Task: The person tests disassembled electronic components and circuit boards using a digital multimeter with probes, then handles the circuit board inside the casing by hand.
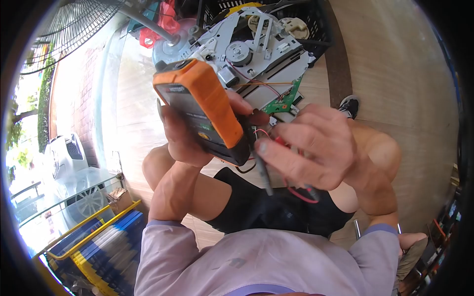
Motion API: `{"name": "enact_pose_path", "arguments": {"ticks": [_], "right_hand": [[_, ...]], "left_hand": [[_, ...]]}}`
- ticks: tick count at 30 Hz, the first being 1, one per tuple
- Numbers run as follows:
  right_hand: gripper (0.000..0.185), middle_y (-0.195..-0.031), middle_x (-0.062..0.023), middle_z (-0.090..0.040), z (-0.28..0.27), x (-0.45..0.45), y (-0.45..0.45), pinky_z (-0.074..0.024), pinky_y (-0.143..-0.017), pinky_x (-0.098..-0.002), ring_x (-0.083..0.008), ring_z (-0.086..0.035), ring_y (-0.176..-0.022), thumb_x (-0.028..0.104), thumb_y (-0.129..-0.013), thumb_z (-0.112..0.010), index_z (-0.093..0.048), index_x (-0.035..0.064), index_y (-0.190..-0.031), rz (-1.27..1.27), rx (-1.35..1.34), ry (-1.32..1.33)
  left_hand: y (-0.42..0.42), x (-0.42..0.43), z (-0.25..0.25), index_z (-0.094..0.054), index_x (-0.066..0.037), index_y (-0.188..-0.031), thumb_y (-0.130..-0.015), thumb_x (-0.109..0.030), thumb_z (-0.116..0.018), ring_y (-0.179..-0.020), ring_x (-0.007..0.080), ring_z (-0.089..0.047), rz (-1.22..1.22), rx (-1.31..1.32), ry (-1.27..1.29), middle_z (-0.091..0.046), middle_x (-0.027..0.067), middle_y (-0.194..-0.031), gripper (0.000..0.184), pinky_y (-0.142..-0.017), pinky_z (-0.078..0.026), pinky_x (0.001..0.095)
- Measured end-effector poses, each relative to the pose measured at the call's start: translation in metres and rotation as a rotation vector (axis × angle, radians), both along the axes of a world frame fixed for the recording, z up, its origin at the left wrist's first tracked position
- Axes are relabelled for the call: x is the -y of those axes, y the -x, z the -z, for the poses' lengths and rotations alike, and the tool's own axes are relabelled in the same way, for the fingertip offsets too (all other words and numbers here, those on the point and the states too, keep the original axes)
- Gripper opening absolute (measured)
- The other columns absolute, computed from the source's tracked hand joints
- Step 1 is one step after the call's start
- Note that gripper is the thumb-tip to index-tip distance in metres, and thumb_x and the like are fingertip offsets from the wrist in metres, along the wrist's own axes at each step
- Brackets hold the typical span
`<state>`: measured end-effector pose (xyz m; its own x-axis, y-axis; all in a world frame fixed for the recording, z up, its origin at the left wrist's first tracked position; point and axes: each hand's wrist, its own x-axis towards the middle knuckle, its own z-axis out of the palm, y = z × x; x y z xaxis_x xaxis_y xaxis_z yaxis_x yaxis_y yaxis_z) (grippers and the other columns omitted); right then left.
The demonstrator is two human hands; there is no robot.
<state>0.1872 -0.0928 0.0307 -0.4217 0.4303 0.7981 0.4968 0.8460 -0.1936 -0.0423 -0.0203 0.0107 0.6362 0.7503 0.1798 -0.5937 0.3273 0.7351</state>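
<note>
My left hand [185, 138] is wrapped round a multimeter [219, 106] with an orange and black case, tilted up in front of my chest. At its lower end, my right hand [321, 145] has its fingers closed round the test leads. A dark test probe [263, 172] hangs down past the index fingertip. A thin red lead [296, 194] loops below the fingers. Exactly how the fingertips grip the leads is blurred. Beyond the meter lies a disc drive mechanism [269, 61] with a silver metal chassis and a green circuit board [284, 101].
A black plastic crate [318, 37] stands behind the mechanism. The fan [74, 24] is at the upper left, near a red plastic bag [165, 22]. A glass-topped case [74, 187] with blue and yellow items is at lower left. My knees flank the working area.
</note>
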Motion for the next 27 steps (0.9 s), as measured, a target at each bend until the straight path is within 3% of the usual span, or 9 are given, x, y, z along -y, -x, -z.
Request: {"name": "enact_pose_path", "arguments": {"ticks": [4, 6, 9, 13, 25, 27], "right_hand": [[0.040, -0.093, -0.0052, -0.063, 0.006, 0.001, 0.010, -0.0432, -0.050, -0.0275, -0.0126, -0.054, -0.060, 0.011, -0.070, -0.072, -0.070, 0.0028, -0.109, 0.033, -0.002, -0.065], [0.037, -0.094, -0.0069, -0.064, 0.005, 0.002, 0.008, -0.0459, -0.052, -0.0284, -0.0145, -0.057, -0.062, 0.011, -0.073, -0.073, -0.070, 0.0025, -0.109, 0.039, 0.012, -0.045], [0.032, -0.097, -0.0099, -0.066, 0.001, 0.007, 0.008, -0.0509, -0.055, -0.0303, -0.0184, -0.064, -0.068, 0.011, -0.081, -0.076, -0.069, 0.0023, -0.111, 0.044, 0.012, -0.016], [0.026, -0.097, -0.0115, -0.067, -0.006, 0.009, 0.008, -0.0518, -0.056, -0.0306, -0.0188, -0.065, -0.068, 0.012, -0.086, -0.076, -0.068, 0.0016, -0.109, 0.041, -0.020, -0.050], [0.032, -0.100, -0.0161, -0.064, -0.016, 0.011, 0.003, -0.0549, -0.058, -0.0355, -0.0234, -0.066, -0.070, 0.013, -0.086, -0.078, -0.062, -0.0014, -0.110, 0.003, -0.173, -0.025], [0.031, -0.099, -0.0167, -0.063, -0.016, 0.010, 0.002, -0.0553, -0.057, -0.0363, -0.0239, -0.066, -0.070, 0.013, -0.086, -0.077, -0.062, -0.0016, -0.109, -0.013, -0.192, -0.012]], "left_hand": [[0.000, 0.002, -0.001, -0.054, 0.009, -0.124, -0.090, -0.086, -0.031, -0.095, 0.0421, -0.073, 0.015, -0.017, 0.029, -0.067, 0.0268, -0.106, 0.104, -0.082, -0.062, 0.0493], [-0.008, 0.005, -0.005, -0.061, 0.010, -0.109, -0.092, -0.085, -0.027, -0.090, 0.0397, -0.074, -0.052, -0.029, 0.048, -0.069, 0.0227, -0.097, 0.102, -0.076, -0.063, 0.0448], [-0.016, 0.014, -0.014, -0.060, 0.010, -0.112, -0.093, -0.084, -0.025, -0.082, 0.0390, -0.074, -0.129, -0.041, 0.200, -0.070, 0.0213, -0.091, 0.102, -0.074, -0.064, 0.0451], [-0.007, 0.007, -0.011, -0.057, 0.015, -0.121, -0.088, -0.090, -0.016, -0.089, 0.0365, -0.074, -0.005, -0.007, 0.040, -0.071, 0.0246, -0.103, 0.117, -0.080, -0.062, 0.0434], [0.015, 0.013, -0.002, -0.067, 0.010, -0.107, -0.079, -0.096, -0.016, -0.094, 0.0285, -0.069, -0.131, -0.329, -0.358, -0.070, 0.0200, -0.107, 0.120, -0.084, -0.052, 0.0353], [0.009, 0.014, -0.013, -0.066, 0.010, -0.107, -0.088, -0.084, -0.027, -0.087, 0.0286, -0.069, -0.154, -0.336, -0.356, -0.069, 0.0181, -0.101, 0.103, -0.079, -0.054, 0.0345]]}}
